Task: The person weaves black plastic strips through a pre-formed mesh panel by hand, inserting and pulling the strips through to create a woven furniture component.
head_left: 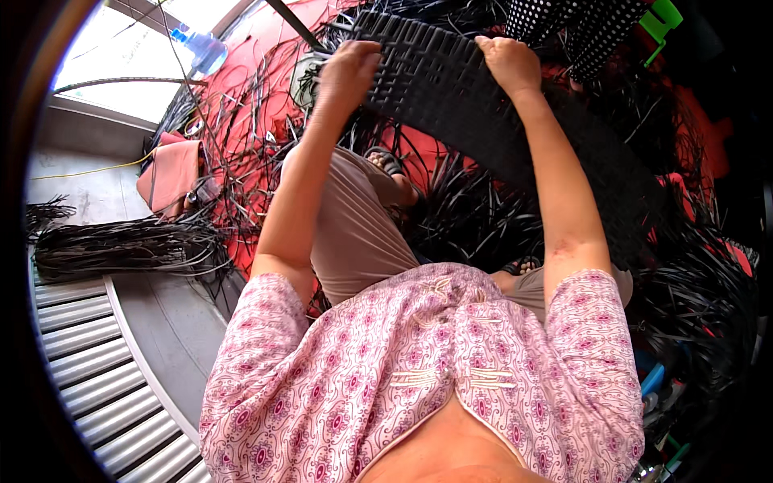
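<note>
A long woven black panel, made of flat plastic-looking strips, slants across the space in front of me from the upper middle toward the right. My left hand is closed at its left edge, fingers curled over the weave. Farther right, my right hand is closed in a pinch at the panel's far edge. The fingertips are partly hidden, so I cannot make out whether single strips are held. Loose black strips lie in a tangle below the panel, around my sandalled feet.
A bundle of black strips lies at the left, beyond a slatted metal surface. Near the window are a clear blue bottle and a salmon-coloured cloth. Someone's polka-dot trousers and a green plastic piece are at the far right.
</note>
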Demonstrator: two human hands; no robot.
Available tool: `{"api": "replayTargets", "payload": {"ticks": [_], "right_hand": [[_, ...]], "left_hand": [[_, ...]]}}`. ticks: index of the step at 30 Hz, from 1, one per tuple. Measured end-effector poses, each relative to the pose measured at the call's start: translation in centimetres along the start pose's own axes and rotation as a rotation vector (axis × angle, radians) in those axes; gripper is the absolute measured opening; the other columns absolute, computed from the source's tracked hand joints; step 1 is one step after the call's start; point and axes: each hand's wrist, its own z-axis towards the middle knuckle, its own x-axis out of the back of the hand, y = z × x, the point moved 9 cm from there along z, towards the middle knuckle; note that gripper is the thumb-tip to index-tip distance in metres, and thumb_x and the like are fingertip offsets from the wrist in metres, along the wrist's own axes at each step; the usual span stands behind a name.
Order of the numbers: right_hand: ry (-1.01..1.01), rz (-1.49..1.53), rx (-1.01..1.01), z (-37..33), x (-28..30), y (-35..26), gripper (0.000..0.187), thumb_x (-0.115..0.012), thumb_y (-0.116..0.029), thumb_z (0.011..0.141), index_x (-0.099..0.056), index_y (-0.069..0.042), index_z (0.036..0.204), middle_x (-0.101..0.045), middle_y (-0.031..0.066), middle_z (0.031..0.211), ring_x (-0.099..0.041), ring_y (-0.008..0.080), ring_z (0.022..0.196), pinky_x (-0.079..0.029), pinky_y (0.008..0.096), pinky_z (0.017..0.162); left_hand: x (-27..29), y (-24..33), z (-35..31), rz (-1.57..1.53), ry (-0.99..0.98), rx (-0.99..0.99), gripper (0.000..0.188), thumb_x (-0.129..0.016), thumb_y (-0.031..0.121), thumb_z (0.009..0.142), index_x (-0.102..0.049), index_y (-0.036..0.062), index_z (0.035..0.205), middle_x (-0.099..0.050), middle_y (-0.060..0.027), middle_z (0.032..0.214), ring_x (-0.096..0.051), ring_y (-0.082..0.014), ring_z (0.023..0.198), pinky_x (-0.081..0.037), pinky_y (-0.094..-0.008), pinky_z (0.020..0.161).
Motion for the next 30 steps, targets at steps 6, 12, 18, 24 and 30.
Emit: {"api": "replayTargets", "payload": {"ticks": [6, 12, 18, 24, 30], "right_hand": [[0.280, -0.067, 0.186, -7.5, 6.6, -4.6, 0.029, -0.071, -0.031, 0.090, -0.070, -0.009, 0.107, -0.064, 0.0061, 0.114, -0.060, 0.0262, 0.108, -0.046, 0.0425, 0.091], [0.162, -0.171, 0.163, -14.5, 7.2, -7.0, 0.042, -0.072, -0.037, 0.089, -0.066, -0.009, 0.119, -0.059, 0.0067, 0.118, -0.055, 0.0274, 0.110, -0.044, 0.0428, 0.093], [0.136, -0.106, 0.149, -17.3, 7.3, -8.2, 0.038, -0.076, -0.030, 0.084, -0.064, -0.012, 0.116, -0.057, 0.0054, 0.113, -0.053, 0.0265, 0.106, -0.044, 0.0411, 0.090], [0.094, -0.020, 0.184, -20.5, 7.5, -9.1, 0.042, -0.078, -0.025, 0.082, -0.063, -0.010, 0.119, -0.056, 0.0057, 0.117, -0.053, 0.0265, 0.108, -0.044, 0.0414, 0.093], [0.077, 0.109, 0.192, -21.4, 8.5, -8.2, 0.048, -0.077, -0.023, 0.083, -0.061, -0.007, 0.124, -0.056, 0.0094, 0.127, -0.053, 0.0294, 0.118, -0.042, 0.0418, 0.102]], "left_hand": [[-7.4, 8.6, -1.4, 0.029, 0.016, -0.327, 0.050, -0.068, 0.039, 0.091, -0.060, 0.0113, 0.132, -0.051, -0.0133, 0.142, -0.046, -0.0334, 0.134, -0.037, -0.0444, 0.110], [-6.8, 8.0, -2.6, 0.060, -0.014, -0.368, 0.052, -0.070, 0.038, 0.090, -0.059, 0.0116, 0.134, -0.050, -0.0141, 0.143, -0.046, -0.0343, 0.134, -0.037, -0.0449, 0.111], [-3.8, 7.7, -7.5, 0.059, -0.242, -0.327, 0.057, -0.075, 0.034, 0.086, -0.058, 0.0072, 0.133, -0.054, -0.0128, 0.130, -0.051, -0.0334, 0.126, -0.041, -0.0433, 0.107], [-3.5, 6.8, -11.3, 0.085, -0.368, -0.298, 0.069, -0.074, 0.042, 0.086, -0.052, 0.0091, 0.142, -0.050, -0.0153, 0.134, -0.049, -0.0339, 0.126, -0.040, -0.0440, 0.107], [-1.1, -0.8, -3.6, 0.214, -0.131, -0.301, 0.055, -0.067, 0.042, 0.091, -0.056, 0.0108, 0.136, -0.054, -0.0125, 0.132, -0.054, -0.0337, 0.123, -0.042, -0.0450, 0.103]]}}
